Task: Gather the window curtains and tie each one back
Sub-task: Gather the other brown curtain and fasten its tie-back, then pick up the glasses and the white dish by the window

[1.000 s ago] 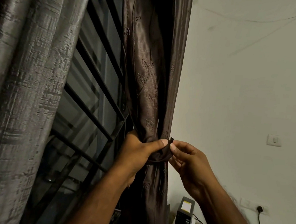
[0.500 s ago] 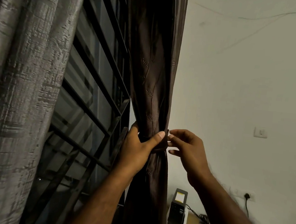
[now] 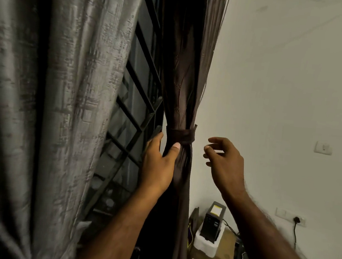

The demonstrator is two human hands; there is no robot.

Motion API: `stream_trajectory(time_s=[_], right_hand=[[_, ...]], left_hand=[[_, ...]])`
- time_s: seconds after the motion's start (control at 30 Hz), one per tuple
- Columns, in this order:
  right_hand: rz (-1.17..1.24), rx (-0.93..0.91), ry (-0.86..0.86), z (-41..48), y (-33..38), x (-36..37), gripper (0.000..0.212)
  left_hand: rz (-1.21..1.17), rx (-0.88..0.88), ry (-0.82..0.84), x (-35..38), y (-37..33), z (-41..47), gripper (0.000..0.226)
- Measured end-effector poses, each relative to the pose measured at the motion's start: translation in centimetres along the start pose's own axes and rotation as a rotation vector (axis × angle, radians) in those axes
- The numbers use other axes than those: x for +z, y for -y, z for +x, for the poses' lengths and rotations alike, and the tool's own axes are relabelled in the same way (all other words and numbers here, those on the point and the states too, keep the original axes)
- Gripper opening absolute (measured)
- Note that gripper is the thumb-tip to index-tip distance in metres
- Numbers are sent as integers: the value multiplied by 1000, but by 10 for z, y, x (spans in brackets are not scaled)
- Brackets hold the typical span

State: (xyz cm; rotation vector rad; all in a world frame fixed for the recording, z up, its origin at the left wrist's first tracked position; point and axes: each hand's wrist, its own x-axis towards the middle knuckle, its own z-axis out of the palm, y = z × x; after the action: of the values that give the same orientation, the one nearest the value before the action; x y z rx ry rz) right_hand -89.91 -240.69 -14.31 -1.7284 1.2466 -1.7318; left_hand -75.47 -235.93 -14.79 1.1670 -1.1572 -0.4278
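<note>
Left hand [image 3: 158, 165], right of the loose grey textured curtain [image 3: 54, 97] and black metal window grille [image 3: 136, 96], grips the gathered dark brown satin curtain [image 3: 183, 78] just below its brown fabric tie band [image 3: 180, 135], thumb on front. Right hand [image 3: 223, 161] empty, fingers loosely spread, near band, not touching. Risk: band end sticks up at right; if poorly fastened, letting go could spill the folds. Grey curtain not yet tied.

Two curtains [image 3: 54, 97] [image 3: 185, 72], one tie-back band [image 3: 180, 135], two hands [image 3: 158, 167] [image 3: 226, 168].

L hand [image 3: 158, 170] fingertips unseen behind brown curtain [image 3: 180, 88]
</note>
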Motion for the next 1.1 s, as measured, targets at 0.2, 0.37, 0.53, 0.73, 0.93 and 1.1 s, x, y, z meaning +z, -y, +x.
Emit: stream_trajectory(time_s=[0.2, 0.37, 0.53, 0.73, 0.93, 1.1], right_hand=[[35, -33, 21, -37, 1, -28, 22], [85, -13, 121, -89, -2, -40, 20], [146, 18, 181, -142, -9, -43, 12], [284, 71, 288, -220, -10, -32, 11], [504, -72, 473, -323, 14, -4, 23], [540, 87, 842, -389, 19, 55, 24]], left_hand=[[-17, -95, -40, -8, -4, -70, 44], [60, -131, 36, -24, -4, -131, 31], [81, -239, 188, -53, 10, -194, 14], [58, -297, 263, -118, 23, -264, 30], [-43, -261, -232, -196, 66, -303, 21], [127, -482, -567, -243, 140, -310, 39]])
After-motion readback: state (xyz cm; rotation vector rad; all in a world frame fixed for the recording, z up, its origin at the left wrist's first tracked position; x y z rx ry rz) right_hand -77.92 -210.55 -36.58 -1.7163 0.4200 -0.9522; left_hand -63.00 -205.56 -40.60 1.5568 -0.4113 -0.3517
